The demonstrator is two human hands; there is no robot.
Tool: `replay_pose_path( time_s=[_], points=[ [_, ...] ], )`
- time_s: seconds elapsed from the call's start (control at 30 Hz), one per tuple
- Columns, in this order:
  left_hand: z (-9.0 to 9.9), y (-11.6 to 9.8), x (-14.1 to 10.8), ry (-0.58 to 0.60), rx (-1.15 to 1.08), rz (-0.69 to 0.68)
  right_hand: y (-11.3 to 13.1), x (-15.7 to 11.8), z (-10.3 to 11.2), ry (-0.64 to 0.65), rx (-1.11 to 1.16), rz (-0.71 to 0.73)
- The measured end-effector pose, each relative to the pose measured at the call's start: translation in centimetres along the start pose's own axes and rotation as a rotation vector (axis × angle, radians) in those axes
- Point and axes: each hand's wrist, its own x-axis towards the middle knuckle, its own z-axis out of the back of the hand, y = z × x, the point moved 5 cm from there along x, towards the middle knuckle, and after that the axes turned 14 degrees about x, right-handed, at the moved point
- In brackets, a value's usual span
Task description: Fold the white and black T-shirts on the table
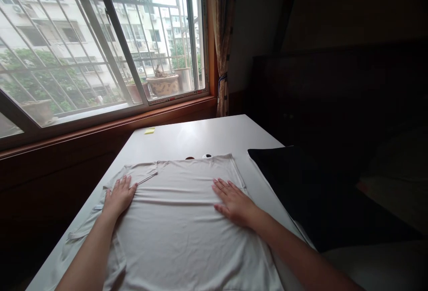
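A pale, light-coloured shirt [187,228] lies spread on the white table [187,137], with small creases running across it. My left hand [121,194] rests flat on its left side, beside a short sleeve and its hem. On the right part of the cloth lies my right hand [233,202], palm down with fingers stretched out. Neither hand grips the fabric. Loose folds of the shirt spread past my left forearm toward the table's left edge.
A black cloth [301,184] hangs over the table's right edge. Near the far left corner sits a yellow sticky note [149,130]. Two small round objects, one dark [190,158] and one black and white [207,155], peek out beyond the shirt. A barred window and tied curtain [223,50] stand behind.
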Motion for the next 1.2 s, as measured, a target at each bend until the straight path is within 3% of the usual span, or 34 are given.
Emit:
replay_pose_path(
  time_s=[0.23, 0.37, 0.47, 0.57, 0.67, 0.77, 0.97, 1.2],
  points=[
    [0.2, 0.7, -3.3, 0.006, -0.05, 0.148, -1.3, 2.2, 2.5, 0.063, 0.041, 0.08],
    [0.4, 1.0, -4.8, 0.042, -0.067, 0.141, -1.1, 2.6, 3.0, 0.081, 0.019, 0.063],
    [1.5, 1.0, -6.7, -0.107, 0.012, 0.02, 0.9, 3.0, 2.0, 0.056, -0.011, 0.067],
    [2.5, 0.8, -9.3, -0.254, 0.071, -0.12, 4.8, 3.3, -0.3, 0.034, 0.012, 0.113],
    [2.4, 0.8, -11.8, -0.268, 0.058, -0.175, 8.9, 2.9, -2.9, 0.057, 0.058, 0.177],
    [1.6, 1.1, -14.7, -0.26, 0.018, -0.215, 11.6, 1.7, -4.6, 0.106, 0.121, 0.244],
    [-0.9, 1.9, -20.0, -0.126, -0.052, -0.252, 11.6, -0.5, -5.0, 0.173, 0.2, 0.245],
    [-2.0, 2.4, -22.0, -0.064, -0.01, -0.216, 11.4, -2.4, -4.7, 0.198, 0.202, 0.231]
  ],
)
